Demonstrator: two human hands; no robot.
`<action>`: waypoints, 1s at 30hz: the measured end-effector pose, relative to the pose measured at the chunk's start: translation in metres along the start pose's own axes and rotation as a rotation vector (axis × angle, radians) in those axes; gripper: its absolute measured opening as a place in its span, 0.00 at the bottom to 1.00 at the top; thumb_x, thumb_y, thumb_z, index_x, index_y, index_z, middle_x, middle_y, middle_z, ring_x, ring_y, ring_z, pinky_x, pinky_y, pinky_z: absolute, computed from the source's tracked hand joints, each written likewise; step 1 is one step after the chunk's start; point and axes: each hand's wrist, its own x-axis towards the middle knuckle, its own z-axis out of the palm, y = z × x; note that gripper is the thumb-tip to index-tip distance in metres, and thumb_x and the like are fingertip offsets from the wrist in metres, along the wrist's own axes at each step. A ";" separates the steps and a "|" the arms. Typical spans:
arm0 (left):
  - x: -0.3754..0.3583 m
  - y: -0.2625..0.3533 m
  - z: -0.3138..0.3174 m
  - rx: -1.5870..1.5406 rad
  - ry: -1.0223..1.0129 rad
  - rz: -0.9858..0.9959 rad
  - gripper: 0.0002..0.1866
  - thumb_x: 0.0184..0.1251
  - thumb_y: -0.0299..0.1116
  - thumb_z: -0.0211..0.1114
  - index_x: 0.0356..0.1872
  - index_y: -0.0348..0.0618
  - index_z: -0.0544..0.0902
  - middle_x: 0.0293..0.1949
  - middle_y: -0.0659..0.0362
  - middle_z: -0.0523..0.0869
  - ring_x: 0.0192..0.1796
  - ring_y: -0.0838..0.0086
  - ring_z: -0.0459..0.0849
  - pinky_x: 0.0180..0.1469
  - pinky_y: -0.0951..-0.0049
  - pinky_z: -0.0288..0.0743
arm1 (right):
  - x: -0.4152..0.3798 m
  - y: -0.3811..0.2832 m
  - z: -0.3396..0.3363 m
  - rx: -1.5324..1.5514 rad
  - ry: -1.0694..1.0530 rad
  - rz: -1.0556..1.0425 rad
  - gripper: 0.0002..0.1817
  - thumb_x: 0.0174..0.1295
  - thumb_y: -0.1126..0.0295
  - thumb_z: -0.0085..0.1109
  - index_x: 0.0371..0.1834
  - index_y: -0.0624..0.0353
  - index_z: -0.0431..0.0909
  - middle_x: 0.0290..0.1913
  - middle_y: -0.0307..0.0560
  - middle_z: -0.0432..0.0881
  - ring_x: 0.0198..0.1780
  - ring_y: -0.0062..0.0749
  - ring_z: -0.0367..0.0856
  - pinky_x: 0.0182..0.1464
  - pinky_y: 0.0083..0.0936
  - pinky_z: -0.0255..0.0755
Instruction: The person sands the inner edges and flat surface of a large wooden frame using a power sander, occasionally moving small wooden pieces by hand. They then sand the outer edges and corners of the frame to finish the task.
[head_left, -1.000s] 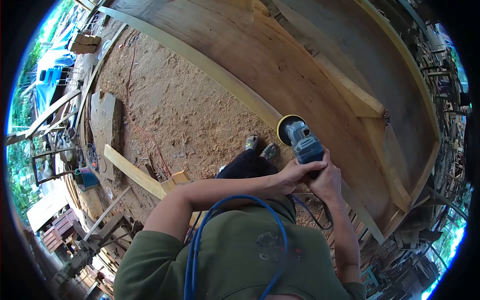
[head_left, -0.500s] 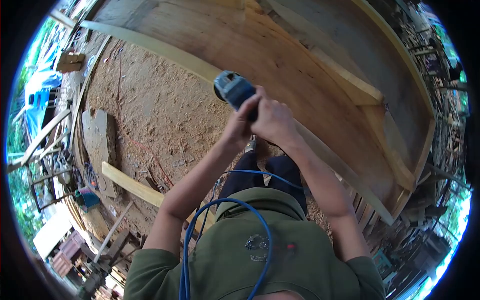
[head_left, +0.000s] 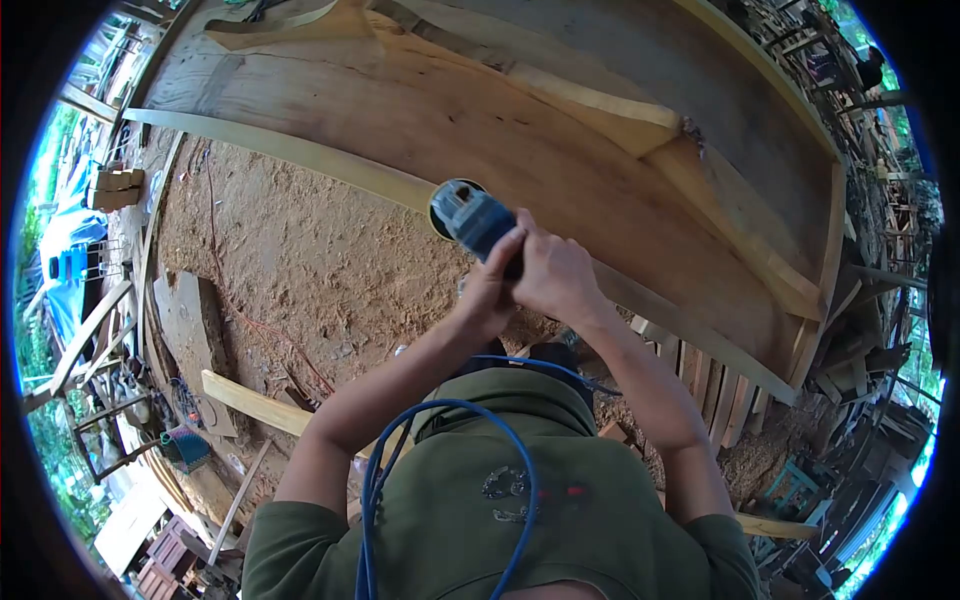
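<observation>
Both my hands are wrapped round a blue-grey angle grinder (head_left: 475, 218) in the middle of the head view. My left hand (head_left: 492, 292) grips it from the left and below. Against it, my right hand (head_left: 558, 275) closes round the rear of the body. The grinder's round disc lies at the pale edge strip (head_left: 350, 172) of a large curved wooden hull (head_left: 480, 130); whether it touches the wood is hard to tell. A blue cord (head_left: 530, 450) loops over my green shirt.
Curved wooden ribs (head_left: 590, 100) cross the hull's inside. Sawdust covers the ground (head_left: 290, 240) at the left, where a thick board (head_left: 190, 330) and a pale plank (head_left: 255, 402) lie. Stacked wood pieces (head_left: 715, 390) are under the hull's right end.
The hull and ground have shifted in view as the head moved. My hands and the grinder appear slightly lower in the picture, with the same two-handed grip, and more ribs show at the top.
</observation>
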 end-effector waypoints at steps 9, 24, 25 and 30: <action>-0.018 -0.128 0.081 0.131 -0.072 -0.207 0.23 0.65 0.46 0.68 0.57 0.52 0.75 0.52 0.63 0.81 0.56 0.74 0.79 0.60 0.66 0.73 | -0.128 0.100 -0.043 0.104 -0.063 0.285 0.37 0.48 0.63 0.64 0.64 0.53 0.62 0.42 0.62 0.83 0.43 0.61 0.83 0.47 0.52 0.77; -0.017 -0.334 0.172 0.432 -0.366 -0.706 0.29 0.62 0.43 0.73 0.61 0.50 0.72 0.56 0.64 0.79 0.58 0.77 0.77 0.61 0.67 0.73 | -0.349 0.240 -0.054 0.199 0.355 0.650 0.38 0.47 0.61 0.71 0.62 0.56 0.63 0.40 0.61 0.83 0.42 0.61 0.83 0.43 0.51 0.75; -0.017 -0.345 0.172 0.532 -0.363 -0.728 0.30 0.62 0.42 0.73 0.63 0.49 0.70 0.56 0.64 0.79 0.58 0.77 0.77 0.60 0.67 0.73 | -0.360 0.244 -0.055 0.211 0.384 0.691 0.39 0.47 0.61 0.71 0.62 0.58 0.62 0.39 0.62 0.83 0.42 0.61 0.83 0.43 0.50 0.75; -0.008 -0.360 0.164 0.713 -0.316 -0.797 0.33 0.64 0.39 0.71 0.67 0.49 0.66 0.56 0.63 0.79 0.56 0.77 0.78 0.58 0.70 0.73 | -0.417 0.288 -0.045 0.190 0.574 0.830 0.41 0.48 0.59 0.72 0.62 0.65 0.61 0.37 0.63 0.83 0.40 0.59 0.84 0.41 0.48 0.75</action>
